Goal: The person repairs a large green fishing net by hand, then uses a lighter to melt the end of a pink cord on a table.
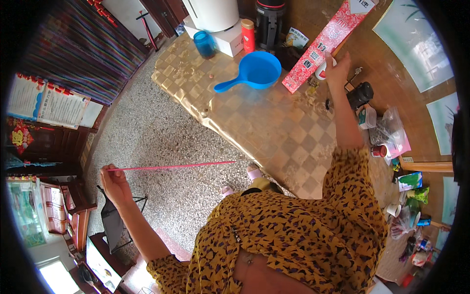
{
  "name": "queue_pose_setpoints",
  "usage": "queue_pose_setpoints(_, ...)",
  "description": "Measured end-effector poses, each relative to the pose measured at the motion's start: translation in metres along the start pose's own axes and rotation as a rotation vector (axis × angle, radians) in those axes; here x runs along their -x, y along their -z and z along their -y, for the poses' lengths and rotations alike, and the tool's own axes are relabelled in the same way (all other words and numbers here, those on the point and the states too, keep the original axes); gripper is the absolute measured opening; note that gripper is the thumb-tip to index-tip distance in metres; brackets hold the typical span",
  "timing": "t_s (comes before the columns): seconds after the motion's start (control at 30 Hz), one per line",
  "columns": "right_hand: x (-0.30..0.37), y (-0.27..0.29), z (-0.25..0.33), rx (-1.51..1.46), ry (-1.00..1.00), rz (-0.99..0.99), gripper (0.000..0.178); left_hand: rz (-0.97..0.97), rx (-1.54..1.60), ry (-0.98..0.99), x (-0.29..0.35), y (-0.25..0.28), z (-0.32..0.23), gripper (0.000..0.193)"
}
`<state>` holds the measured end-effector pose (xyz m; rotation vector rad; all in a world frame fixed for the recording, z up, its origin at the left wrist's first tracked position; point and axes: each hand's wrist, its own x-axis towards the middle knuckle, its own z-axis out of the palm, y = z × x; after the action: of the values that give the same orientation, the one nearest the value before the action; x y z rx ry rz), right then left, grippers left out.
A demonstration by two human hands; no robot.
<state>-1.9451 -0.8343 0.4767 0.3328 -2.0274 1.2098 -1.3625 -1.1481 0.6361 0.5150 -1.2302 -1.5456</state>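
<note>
My left hand (116, 185) is held out over the floor at the left, its fingers pinched round one end of a thin pink incense stick (178, 167). The stick points right, nearly level across the view. At the far right of the table, my right hand (338, 71) reaches to the edge of a long red-and-white patterned box (318, 51). Its thumb and fingers are spread, with the thumb at the box's edge; whether it presses on the box is hard to see. Beside that hand is a small white-and-red round thing (321, 71), partly covered.
On the checked table cover (274, 130) stand a blue ladle (259, 71), a blue jar (203, 45), a red canister (248, 36) and a black flask (269, 24). Plastic tubs and bags (387, 130) line the right side. A dark folding chair (113, 220) stands below my left arm.
</note>
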Motion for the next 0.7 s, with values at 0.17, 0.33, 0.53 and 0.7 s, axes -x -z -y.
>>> queue_pose_setpoints(0.17, 0.071, 0.100, 0.117, -0.694, 0.033, 1.182, 0.053, 0.023, 0.014, 0.005, -0.003, -0.026, 0.015, 0.019)
queue_pose_setpoints(0.33, 0.134, 0.171, 0.181, -0.594, 0.014, 1.611, 0.036, 0.046, 0.032, 0.001, -0.012, -0.037, 0.028, 0.019)
queue_pose_setpoints(0.53, 0.187, 0.214, 0.196, -0.606, -0.355, 1.613, 0.017, 0.010, 0.092, 0.207, -0.003, -0.026, 0.050, 0.028)
queue_pose_setpoints(0.7, 0.250, 0.227, 0.153, -0.486, -0.316, 1.133, 0.014, -0.083, -0.056, 0.521, 0.026, 0.026, 0.113, 0.037)
